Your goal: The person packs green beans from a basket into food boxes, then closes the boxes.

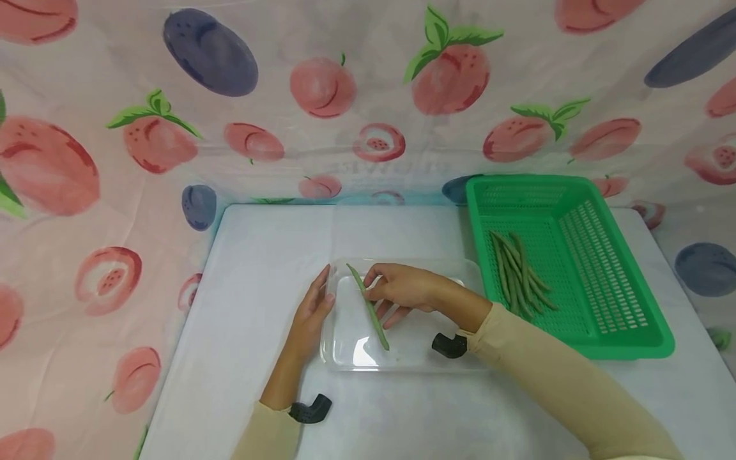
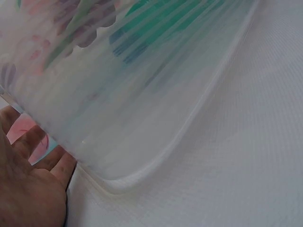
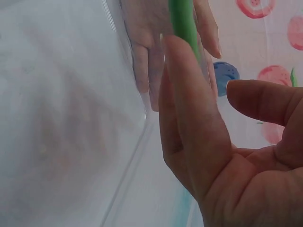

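A clear plastic container (image 1: 402, 364) sits on the white-covered table. My left hand (image 1: 312, 313) rests against its left wall from outside, fingers extended along it; the left wrist view shows the fingertips at the container's edge. Over the container, my right hand (image 1: 402, 287) has its fingers at a long green bean (image 1: 376, 322), which slants across the left part of the container. In the right wrist view the thumb stands well apart from the index finger, and part of the bean (image 3: 182, 21) shows behind that fingertip.
A green perforated basket (image 1: 632, 275) stands right of the container, under the right forearm's far side. Several green beans (image 1: 517, 275) lie inside it. A fruit-patterned sheet (image 1: 322, 153) hangs behind and beside the table.
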A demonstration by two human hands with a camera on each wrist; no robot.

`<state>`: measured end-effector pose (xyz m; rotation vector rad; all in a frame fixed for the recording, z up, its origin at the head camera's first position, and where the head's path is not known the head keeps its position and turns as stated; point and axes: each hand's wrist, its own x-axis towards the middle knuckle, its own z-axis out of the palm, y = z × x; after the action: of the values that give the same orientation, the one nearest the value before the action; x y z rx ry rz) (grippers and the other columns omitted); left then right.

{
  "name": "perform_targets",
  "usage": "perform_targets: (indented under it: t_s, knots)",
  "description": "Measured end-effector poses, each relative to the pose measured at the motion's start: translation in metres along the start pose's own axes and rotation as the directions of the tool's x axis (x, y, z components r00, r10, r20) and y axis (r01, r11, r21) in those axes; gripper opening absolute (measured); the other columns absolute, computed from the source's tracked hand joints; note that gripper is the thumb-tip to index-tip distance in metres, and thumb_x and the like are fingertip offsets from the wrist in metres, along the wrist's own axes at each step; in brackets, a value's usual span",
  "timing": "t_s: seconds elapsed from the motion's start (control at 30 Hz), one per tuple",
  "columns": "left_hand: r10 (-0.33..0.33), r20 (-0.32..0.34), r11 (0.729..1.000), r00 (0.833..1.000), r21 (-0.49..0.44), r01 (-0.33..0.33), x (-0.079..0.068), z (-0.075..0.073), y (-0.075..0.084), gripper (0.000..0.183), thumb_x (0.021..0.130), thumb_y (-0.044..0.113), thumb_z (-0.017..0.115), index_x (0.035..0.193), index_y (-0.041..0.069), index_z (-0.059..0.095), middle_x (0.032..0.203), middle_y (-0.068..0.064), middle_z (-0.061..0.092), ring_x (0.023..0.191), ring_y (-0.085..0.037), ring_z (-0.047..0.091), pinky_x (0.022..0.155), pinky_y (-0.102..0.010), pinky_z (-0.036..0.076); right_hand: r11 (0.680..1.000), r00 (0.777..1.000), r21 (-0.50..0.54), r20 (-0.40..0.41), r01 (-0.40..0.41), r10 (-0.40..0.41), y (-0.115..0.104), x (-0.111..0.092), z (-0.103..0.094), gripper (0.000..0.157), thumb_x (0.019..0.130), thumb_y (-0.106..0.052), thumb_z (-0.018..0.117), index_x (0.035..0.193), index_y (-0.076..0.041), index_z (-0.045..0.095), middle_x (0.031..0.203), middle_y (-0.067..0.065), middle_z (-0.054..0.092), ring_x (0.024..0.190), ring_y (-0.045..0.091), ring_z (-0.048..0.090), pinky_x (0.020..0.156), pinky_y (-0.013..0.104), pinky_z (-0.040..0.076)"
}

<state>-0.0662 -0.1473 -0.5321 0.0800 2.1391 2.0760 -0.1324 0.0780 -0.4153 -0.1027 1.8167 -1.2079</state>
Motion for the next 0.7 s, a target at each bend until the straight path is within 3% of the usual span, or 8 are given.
perform_targets:
  t_s: [0.23,0.47,0.7]
  knots:
    - [0.004,-0.007,1.000,1.000,0.027,-0.003,0.000,0.002,0.002,0.055,0.107,0.032,0.049,0.159,0.041,0.031,0.166,0.000,0.034,0.150,-0.032,0.040,0.112,-0.060,0.044,1.000,1.000,-0.011,-0.001,0.027,-0.027,-0.002,-0.010,-0.008,0.036,0.100,-0.013,0.061,0.133,-0.002,0.051,0.118,0.025,0.065,0.089,0.027,0.073,0.073,0.044,0.064]
    - [0.000,-0.023,0.999,1.000,0.039,0.001,0.000,0.001,0.003,0.055,0.107,0.030,0.049,0.158,0.042,0.032,0.165,0.000,0.036,0.149,-0.031,0.041,0.112,-0.058,0.044,0.998,0.998,-0.001,0.017,0.059,-0.059,-0.006,-0.021,-0.017,0.031,0.101,-0.016,0.060,0.129,-0.004,0.054,0.115,0.019,0.069,0.091,0.026,0.074,0.075,0.042,0.065]
    - [0.008,-0.013,0.999,1.000,0.033,-0.008,-0.001,0.001,0.002,0.056,0.106,0.034,0.050,0.159,0.039,0.031,0.165,-0.003,0.036,0.151,-0.034,0.038,0.113,-0.061,0.040,0.993,0.994,0.061,-0.007,0.105,-0.105,-0.020,-0.049,-0.037,0.030,0.103,-0.018,0.061,0.129,-0.005,0.054,0.117,0.017,0.069,0.096,0.028,0.073,0.080,0.044,0.064]
